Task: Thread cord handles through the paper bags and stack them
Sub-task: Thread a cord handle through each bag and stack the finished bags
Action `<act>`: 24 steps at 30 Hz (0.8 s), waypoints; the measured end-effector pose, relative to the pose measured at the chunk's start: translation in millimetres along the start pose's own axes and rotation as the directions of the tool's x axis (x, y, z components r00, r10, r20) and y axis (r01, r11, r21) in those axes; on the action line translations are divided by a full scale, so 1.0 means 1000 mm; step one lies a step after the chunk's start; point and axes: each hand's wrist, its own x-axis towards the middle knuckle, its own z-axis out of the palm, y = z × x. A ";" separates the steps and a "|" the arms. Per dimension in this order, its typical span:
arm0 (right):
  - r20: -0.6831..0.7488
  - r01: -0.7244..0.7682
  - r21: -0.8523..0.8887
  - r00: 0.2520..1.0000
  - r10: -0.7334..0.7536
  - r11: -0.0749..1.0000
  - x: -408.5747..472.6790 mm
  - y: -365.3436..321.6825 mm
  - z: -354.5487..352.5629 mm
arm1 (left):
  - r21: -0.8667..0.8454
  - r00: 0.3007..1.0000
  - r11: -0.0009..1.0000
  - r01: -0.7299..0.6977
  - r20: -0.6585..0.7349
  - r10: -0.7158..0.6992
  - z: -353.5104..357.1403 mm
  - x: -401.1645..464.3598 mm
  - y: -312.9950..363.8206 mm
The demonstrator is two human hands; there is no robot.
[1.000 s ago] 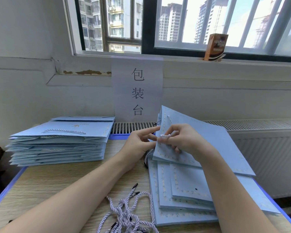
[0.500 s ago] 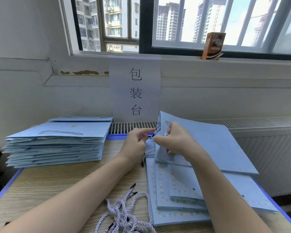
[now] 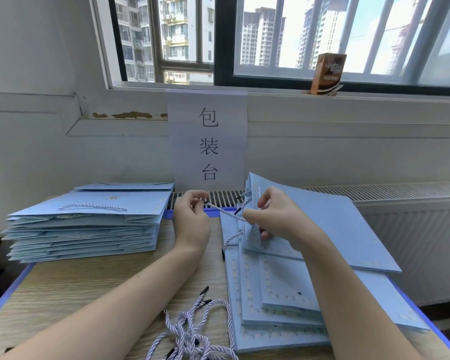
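Note:
A light blue paper bag (image 3: 330,224) is tilted up over a pile of flat blue bags (image 3: 278,302) on the right. My right hand (image 3: 278,219) grips its top edge near the handle holes. My left hand (image 3: 192,216) pinches the black-tipped end of a white twisted cord (image 3: 225,211) that runs taut into the bag. A second cord end (image 3: 231,240) dangles below the bag edge. On the left stands a stack of bags with handles (image 3: 89,222).
Loose twisted cords (image 3: 192,328) lie in a tangle near the table's front edge. The wooden table (image 3: 89,284) has a blue rim. A paper sign (image 3: 208,141) hangs on the wall behind, a radiator grille (image 3: 374,190) runs along the back, and a brown carton (image 3: 327,74) sits on the windowsill.
My left hand has moved left, drawing the cord out taut from the bag. The right hand shifted its hold lower on the bag's edge.

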 end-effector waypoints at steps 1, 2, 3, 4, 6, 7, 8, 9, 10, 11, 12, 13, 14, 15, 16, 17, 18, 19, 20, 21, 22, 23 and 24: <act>0.015 -0.001 -0.001 1.000 0.001 1.000 -0.001 -0.001 0.000 | -0.019 1.000 1.000 0.015 0.027 -0.014 0.000 -0.001 0.001; 0.034 -0.001 0.000 0.999 0.001 1.000 -0.002 -0.002 -0.001 | -0.036 0.998 0.999 0.020 0.055 -0.018 0.001 -0.002 0.002; 0.052 0.000 -0.001 0.999 0.000 1.000 -0.003 -0.003 -0.001 | -0.053 0.997 0.998 0.015 0.081 -0.010 0.001 -0.003 0.003; 0.067 0.003 -0.003 0.998 -0.003 1.000 -0.004 -0.004 -0.001 | -0.070 0.994 0.998 0.007 0.106 0.000 0.001 -0.004 0.004; 0.095 0.015 -0.009 0.995 -0.014 1.000 -0.007 -0.006 0.000 | -0.078 0.987 0.997 -0.021 0.155 0.033 0.001 -0.005 0.007; 0.109 0.025 -0.006 0.994 -0.024 1.000 -0.009 -0.008 0.001 | -0.074 0.981 0.996 -0.041 0.188 0.055 0.001 -0.006 0.008; 0.125 0.039 -0.001 0.991 -0.039 0.999 -0.010 -0.009 0.002 | -0.071 0.971 0.996 -0.059 0.229 0.074 0.002 -0.007 0.009; 0.141 0.056 0.004 0.988 -0.056 0.998 -0.012 -0.010 0.003 | -0.070 0.959 0.995 -0.077 0.269 0.093 0.002 -0.008 0.010; 0.158 0.072 0.007 0.985 -0.072 0.997 -0.014 -0.012 0.004 | -0.072 0.946 0.993 -0.093 0.304 0.110 0.002 -0.010 0.011; 0.173 0.086 0.008 0.981 -0.086 0.996 -0.016 -0.013 0.004 | -0.072 0.937 0.992 -0.106 0.326 0.124 0.002 -0.011 0.012; 0.185 0.095 0.007 0.978 -0.095 0.995 -0.017 -0.014 0.005 | -0.069 0.933 0.991 -0.115 0.335 0.131 0.001 -0.012 0.011; 0.193 0.102 0.006 0.976 -0.101 0.995 -0.018 -0.015 0.005 | -0.062 0.934 0.991 -0.118 0.331 0.132 0.001 -0.013 0.011; 0.197 0.105 0.007 0.975 -0.104 0.994 -0.019 -0.016 0.005 | -0.052 0.938 0.992 -0.116 0.324 0.126 0.001 -0.013 0.011; 0.200 0.106 0.011 0.974 -0.106 0.994 -0.020 -0.016 0.005 | -0.040 0.941 0.993 -0.112 0.318 0.119 0.000 -0.013 0.011; 0.202 0.107 0.018 0.973 -0.108 0.994 -0.020 -0.017 0.005 | -0.018 0.942 0.993 -0.114 0.316 0.114 0.000 -0.013 0.011; 0.205 0.107 0.023 0.973 -0.110 0.994 -0.021 -0.017 0.004 | 0.017 0.944 0.992 -0.124 0.310 0.113 0.000 -0.013 0.012; 0.210 0.106 0.027 0.972 -0.110 0.994 -0.021 -0.017 0.004 | 0.056 0.949 0.990 -0.130 0.296 0.108 0.000 -0.013 0.013; 0.215 0.106 0.027 0.970 -0.109 0.994 -0.021 -0.017 0.004 | 0.082 0.955 0.989 -0.119 0.283 0.092 0.000 -0.012 0.013; 0.221 0.107 0.023 0.969 -0.110 0.994 -0.021 -0.017 0.004 | 0.098 0.959 0.991 -0.091 0.277 0.060 0.001 -0.011 0.013; 0.227 0.110 0.016 0.968 -0.110 0.994 -0.021 -0.017 0.004 | 0.118 0.959 0.992 -0.055 0.282 0.020 0.001 -0.010 0.012; 0.230 0.111 0.012 0.967 -0.111 0.994 -0.021 -0.017 0.004 | 0.149 0.956 0.988 -0.032 0.292 -0.013 0.001 -0.008 0.010; 0.230 0.111 0.015 0.967 -0.111 0.994 -0.022 -0.017 0.004 | 0.189 0.951 0.981 -0.031 0.308 -0.029 0.002 -0.007 0.008; 0.228 0.111 0.019 0.967 -0.112 0.994 -0.021 -0.017 0.004 | 0.223 0.944 0.974 -0.048 0.330 -0.029 0.002 -0.007 0.007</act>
